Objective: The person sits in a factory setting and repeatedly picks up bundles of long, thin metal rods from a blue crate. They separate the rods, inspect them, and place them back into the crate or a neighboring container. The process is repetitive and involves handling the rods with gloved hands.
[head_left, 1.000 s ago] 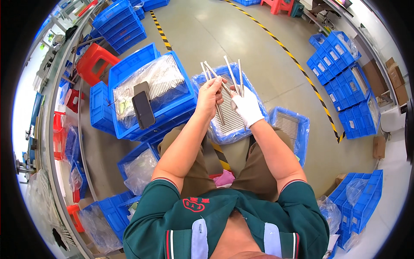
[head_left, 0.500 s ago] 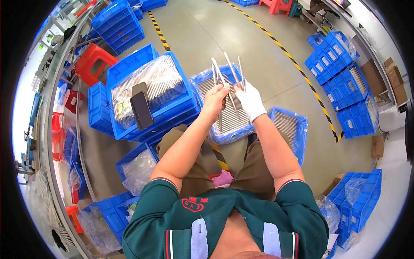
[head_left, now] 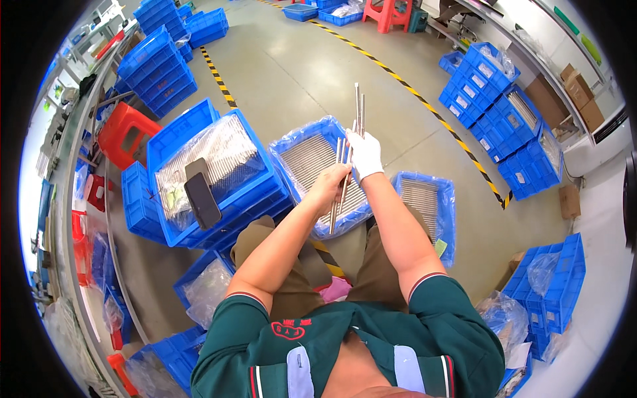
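Note:
My bare left hand [head_left: 329,183] is closed around several thin metal rods [head_left: 333,217], which stick out above and below the fist. My right hand [head_left: 365,155], in a white glove, grips more of the slim silvery rods [head_left: 359,106], their ends pointing away from me. The two hands are close together, and the bundles overlap between them. Beneath them is a blue crate [head_left: 277,154] lined with clear plastic, holding a layer of similar rods laid side by side. Fingers hide where some of the rods cross.
A smaller blue crate [head_left: 448,229] of rods sits by my right knee. To the left, stacked crates [head_left: 249,219] bear plastic-wrapped rods and a dark phone [head_left: 202,194]. A red stool [head_left: 123,136] stands beyond. More blue crates [head_left: 474,83] are piled at the right.
The rods, earlier fanned apart, are now drawn into a narrower, more upright bundle. My right hand has shifted above the left. The whole view has turned slightly.

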`<action>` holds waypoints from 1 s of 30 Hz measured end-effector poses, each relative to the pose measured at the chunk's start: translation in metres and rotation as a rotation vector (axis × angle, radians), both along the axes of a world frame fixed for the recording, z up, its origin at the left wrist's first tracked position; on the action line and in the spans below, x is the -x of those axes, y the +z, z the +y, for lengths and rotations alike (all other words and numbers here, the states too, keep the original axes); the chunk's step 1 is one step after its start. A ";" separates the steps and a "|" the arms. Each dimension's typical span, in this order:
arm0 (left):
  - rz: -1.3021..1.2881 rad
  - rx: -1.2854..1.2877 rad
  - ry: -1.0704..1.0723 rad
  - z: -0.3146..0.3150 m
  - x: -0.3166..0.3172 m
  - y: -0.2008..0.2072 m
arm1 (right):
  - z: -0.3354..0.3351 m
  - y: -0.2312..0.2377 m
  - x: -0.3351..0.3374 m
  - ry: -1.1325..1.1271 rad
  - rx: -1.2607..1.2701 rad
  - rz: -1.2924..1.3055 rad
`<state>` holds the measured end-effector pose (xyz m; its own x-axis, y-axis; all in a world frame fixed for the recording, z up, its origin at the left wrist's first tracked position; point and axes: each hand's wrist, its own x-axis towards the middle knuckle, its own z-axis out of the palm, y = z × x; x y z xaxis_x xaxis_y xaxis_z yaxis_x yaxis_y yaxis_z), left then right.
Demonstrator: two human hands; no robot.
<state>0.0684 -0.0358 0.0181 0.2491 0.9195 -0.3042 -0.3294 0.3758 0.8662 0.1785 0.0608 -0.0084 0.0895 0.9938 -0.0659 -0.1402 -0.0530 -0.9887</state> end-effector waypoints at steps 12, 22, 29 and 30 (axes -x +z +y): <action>0.057 0.061 0.127 -0.001 -0.001 0.004 | -0.001 0.003 0.023 -0.140 0.088 0.173; -0.038 0.053 0.096 -0.007 0.003 0.003 | 0.000 0.006 0.024 -0.133 0.034 0.174; -0.100 0.068 0.071 -0.009 0.004 0.004 | -0.004 0.008 0.021 -0.086 0.029 0.154; -0.121 0.076 0.043 -0.007 0.006 -0.003 | 0.001 0.008 0.017 -0.114 0.055 0.235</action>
<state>0.0626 -0.0423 0.0152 0.2495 0.9054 -0.3435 -0.4469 0.4224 0.7886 0.1611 0.0620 0.0000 0.1762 0.9726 -0.1517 -0.3735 -0.0765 -0.9245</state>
